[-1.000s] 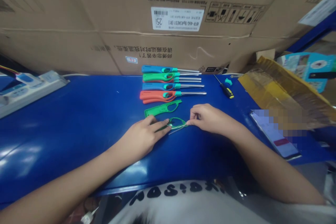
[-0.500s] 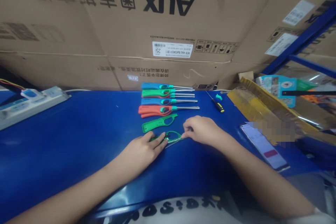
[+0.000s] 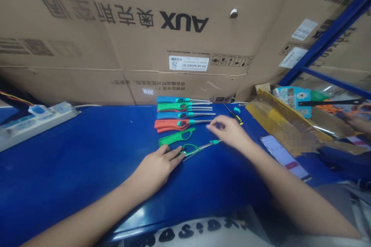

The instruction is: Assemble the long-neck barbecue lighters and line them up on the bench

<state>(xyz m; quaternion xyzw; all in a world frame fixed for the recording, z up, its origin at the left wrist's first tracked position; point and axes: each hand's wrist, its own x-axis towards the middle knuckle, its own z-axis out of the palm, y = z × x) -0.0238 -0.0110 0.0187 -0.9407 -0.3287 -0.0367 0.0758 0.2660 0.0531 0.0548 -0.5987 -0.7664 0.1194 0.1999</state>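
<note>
My left hand [image 3: 158, 164] lies on the blue table with its fingertips pressing on an opened green lighter half [image 3: 191, 149]. From that half a metal rod with a teal collar [image 3: 213, 142] points right. My right hand [image 3: 228, 131] is raised just above the rod, thumb and index finger curled together; whether anything small is between them is too blurred to tell. A separate green shell half [image 3: 176, 137] rests above my left hand. Beyond it, several assembled lighters lie in a stack, with an orange one [image 3: 171, 124] nearest.
A screwdriver [image 3: 238, 119] and a small teal part [image 3: 237, 110] are behind my right hand. A phone [image 3: 285, 158] and an open carton [image 3: 278, 119] stand at right. A power strip [image 3: 37, 123] is at left; a large cardboard box [image 3: 130, 54] backs the table.
My right hand has moved up and right, off the green half, and the rod with its teal collar now shows. My left hand stays on the green half. The view has shifted slightly.
</note>
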